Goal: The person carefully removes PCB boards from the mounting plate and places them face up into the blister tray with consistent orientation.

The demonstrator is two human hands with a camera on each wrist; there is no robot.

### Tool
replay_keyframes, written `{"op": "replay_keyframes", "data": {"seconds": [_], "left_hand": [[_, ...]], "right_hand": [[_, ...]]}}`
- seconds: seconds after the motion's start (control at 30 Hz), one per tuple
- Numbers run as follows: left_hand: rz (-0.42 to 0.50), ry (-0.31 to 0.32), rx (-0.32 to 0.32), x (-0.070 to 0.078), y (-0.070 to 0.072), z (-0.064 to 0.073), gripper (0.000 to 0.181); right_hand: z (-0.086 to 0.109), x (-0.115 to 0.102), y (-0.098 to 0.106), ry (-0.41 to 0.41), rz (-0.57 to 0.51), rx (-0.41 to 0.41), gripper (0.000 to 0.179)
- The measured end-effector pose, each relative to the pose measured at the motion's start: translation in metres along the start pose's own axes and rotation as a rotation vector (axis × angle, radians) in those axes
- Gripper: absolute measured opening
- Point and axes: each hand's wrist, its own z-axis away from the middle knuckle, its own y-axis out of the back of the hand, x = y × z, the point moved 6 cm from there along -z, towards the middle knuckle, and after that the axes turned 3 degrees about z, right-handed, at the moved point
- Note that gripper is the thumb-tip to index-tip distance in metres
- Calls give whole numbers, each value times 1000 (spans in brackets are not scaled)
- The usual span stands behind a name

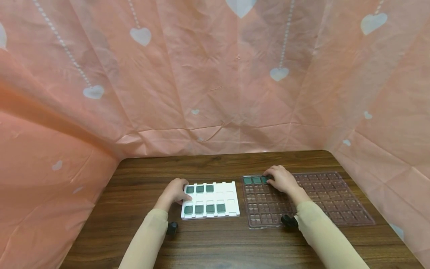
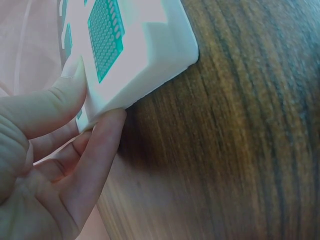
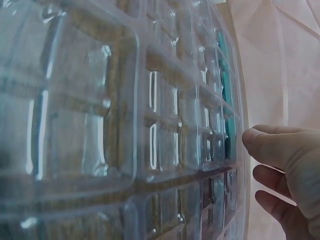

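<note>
Left hand (image 1: 174,193) pinches the white tray (image 1: 215,197), seven green circuit boards (image 1: 199,209) near its fingers, three pockets (image 1: 230,202) bare; right hand (image 1: 283,180), grip unclear, is at the clear tray (image 1: 249,220)'s third board (image 1: 264,180).

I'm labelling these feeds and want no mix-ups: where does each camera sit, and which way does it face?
Head: on the head, facing forward and down at the table, white tray and clear plastic tray; left hand, right hand and sleeves show.
Left wrist: on that wrist, facing the white tray; the left hand grips its edge.
Right wrist: on that wrist, looking across the clear plastic tray; the right hand shows at right.
Shared: head and left wrist both show the white tray.
</note>
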Motion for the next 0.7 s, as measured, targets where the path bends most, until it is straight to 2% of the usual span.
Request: {"op": "replay_keyframes", "data": {"seconds": [0.7], "left_hand": [[-22,5,5,1,0,-1,62]], "right_hand": [[13,2,11,23,-37,92,23]]}}
